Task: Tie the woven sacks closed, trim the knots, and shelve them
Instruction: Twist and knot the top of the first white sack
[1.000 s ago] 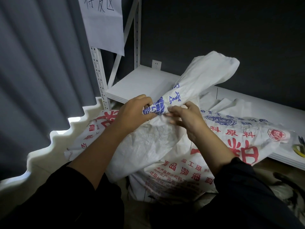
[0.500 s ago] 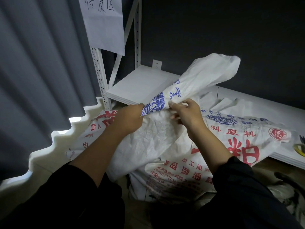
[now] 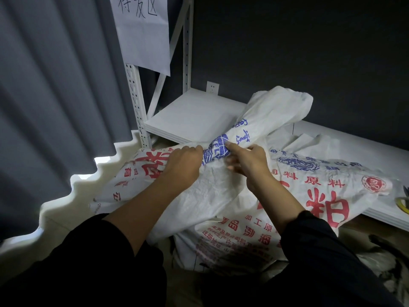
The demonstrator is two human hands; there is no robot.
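My left hand [image 3: 181, 167] and right hand [image 3: 247, 161] both grip the sack [image 3: 212, 191] neck. Its top points up-right toward the shelf [image 3: 192, 118], lower than before.

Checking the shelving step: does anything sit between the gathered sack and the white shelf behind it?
Nothing visible. Both hands, left hand and right hand, grip the sack neck; the near-left shelf board directly behind is bare.

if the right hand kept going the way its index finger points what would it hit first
Probably the left hand: the right hand points left across the sack's gathered neck, which it already touches. Depth is uncertain.
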